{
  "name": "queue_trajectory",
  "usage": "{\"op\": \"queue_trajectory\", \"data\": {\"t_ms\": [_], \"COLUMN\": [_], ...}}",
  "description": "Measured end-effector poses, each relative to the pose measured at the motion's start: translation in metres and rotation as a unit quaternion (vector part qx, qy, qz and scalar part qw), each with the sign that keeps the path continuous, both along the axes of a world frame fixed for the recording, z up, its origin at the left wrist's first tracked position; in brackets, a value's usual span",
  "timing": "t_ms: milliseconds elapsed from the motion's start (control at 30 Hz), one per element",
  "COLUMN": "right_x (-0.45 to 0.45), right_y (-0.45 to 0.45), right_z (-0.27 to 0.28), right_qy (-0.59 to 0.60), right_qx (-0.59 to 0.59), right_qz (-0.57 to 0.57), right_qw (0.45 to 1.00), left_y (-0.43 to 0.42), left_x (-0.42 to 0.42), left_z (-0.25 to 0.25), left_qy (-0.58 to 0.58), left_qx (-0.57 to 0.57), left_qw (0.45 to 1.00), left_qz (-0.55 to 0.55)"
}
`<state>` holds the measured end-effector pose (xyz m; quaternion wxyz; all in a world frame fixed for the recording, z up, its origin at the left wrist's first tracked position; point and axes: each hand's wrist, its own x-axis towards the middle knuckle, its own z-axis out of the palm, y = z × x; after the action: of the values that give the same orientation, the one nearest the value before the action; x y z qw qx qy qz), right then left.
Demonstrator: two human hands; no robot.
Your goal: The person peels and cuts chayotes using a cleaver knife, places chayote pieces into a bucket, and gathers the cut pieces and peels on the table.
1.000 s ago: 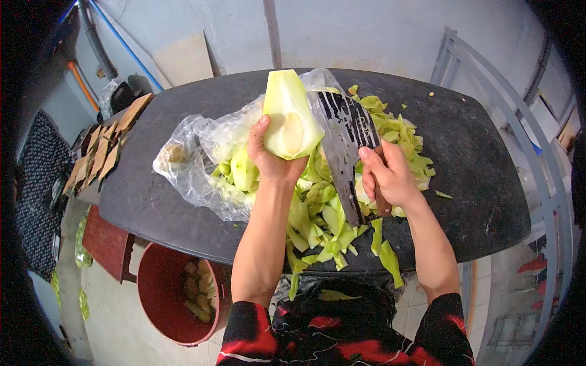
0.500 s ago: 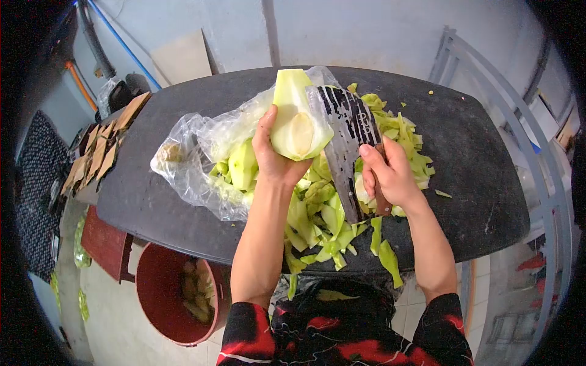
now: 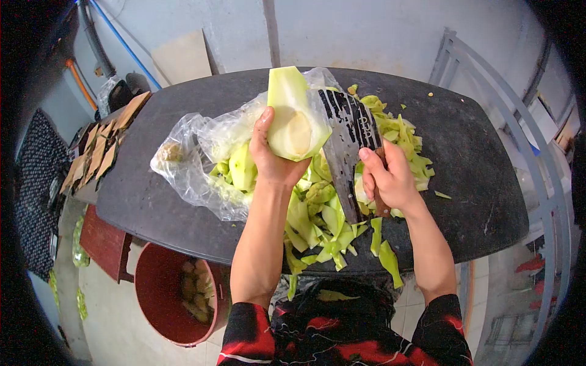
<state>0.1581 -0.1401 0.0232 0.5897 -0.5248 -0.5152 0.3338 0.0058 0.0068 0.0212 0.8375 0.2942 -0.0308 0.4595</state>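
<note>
My left hand (image 3: 274, 155) is wrapped round a peeled pale-green fruit or vegetable (image 3: 287, 91), raised above the table. An oval cream-coloured patch shows on its cut lower face. My right hand (image 3: 394, 177) grips the brown handle of a broad-bladed knife (image 3: 348, 131), its wide blade wet and streaked dark and grey. The blade's left edge is close beside the held piece; whether they touch I cannot tell. Green peelings (image 3: 329, 222) lie heaped below and behind both hands. Left of my left wrist, another peeled piece (image 3: 242, 168) lies by a clear plastic bag (image 3: 195, 146).
The dark table (image 3: 152, 134) has a rounded outline. A red-brown bucket (image 3: 146, 293) with pieces inside stands on the floor at lower left, near a red stool (image 3: 104, 238). Flattened cardboard (image 3: 97, 149) lies at left. A grey metal frame (image 3: 513, 104) rises at right.
The held piece has shifted slightly left and turned a little in my left hand. The knife and my right hand have barely moved.
</note>
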Motion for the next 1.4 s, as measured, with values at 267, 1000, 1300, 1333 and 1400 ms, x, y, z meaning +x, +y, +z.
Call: {"op": "queue_trajectory", "data": {"t_ms": [267,1000,1300,1333,1400], "right_x": [-0.002,0.0,-0.001,-0.006,-0.002], "right_y": [0.003,0.005,0.005,0.007,0.007], "right_z": [-0.003,-0.005,-0.005,-0.008,-0.005], "right_qy": [0.058,0.065,0.084,0.096,0.091], "right_qx": [0.028,0.004,0.015,0.029,0.015], "right_qz": [-0.004,0.004,0.006,0.003,0.007], "right_qw": [0.998,0.998,0.996,0.995,0.996], "left_y": [-0.014,-0.014,-0.023,-0.024,-0.023], "left_x": [0.013,0.01,0.016,0.017,0.017], "left_z": [-0.008,0.002,0.003,0.003,0.003], "left_qy": [0.0,0.07,0.085,0.075,0.064], "left_qx": [0.01,0.011,0.009,0.0,0.001], "left_qw": [0.999,0.997,0.996,0.997,0.998], "left_qz": [-0.036,-0.009,0.005,0.012,-0.004]}}
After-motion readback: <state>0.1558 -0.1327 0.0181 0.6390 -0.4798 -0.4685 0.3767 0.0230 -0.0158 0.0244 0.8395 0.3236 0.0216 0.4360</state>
